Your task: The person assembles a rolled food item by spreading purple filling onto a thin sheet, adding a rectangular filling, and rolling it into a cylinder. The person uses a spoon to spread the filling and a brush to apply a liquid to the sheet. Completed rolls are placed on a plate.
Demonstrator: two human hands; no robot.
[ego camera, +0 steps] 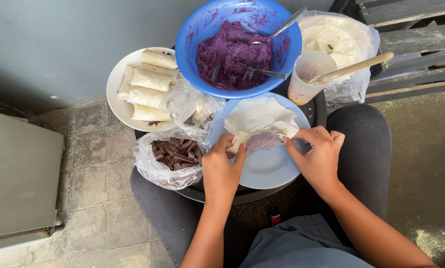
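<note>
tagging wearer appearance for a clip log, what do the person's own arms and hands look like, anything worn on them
Both forearms are bare up to the frame's bottom edge: no sleeves, gloves, watch or bracelet show. The left hand and right hand carry no rings that can be made out. Fingernails look short and unpainted. Grey clothing shows between the arms.

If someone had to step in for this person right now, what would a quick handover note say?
Left hand and right hand: both pinch the ends of a thin wrapper, half rolled over purple filling on the pale blue plate.
Nearby: blue bowl of purple mash with spoons, bag of chocolate sticks, cup with a wooden stick, stack of wrappers behind it.
Done: several finished rolls on the white plate.
Left: this roll is only partly closed; mash and wrappers remain.
</note>
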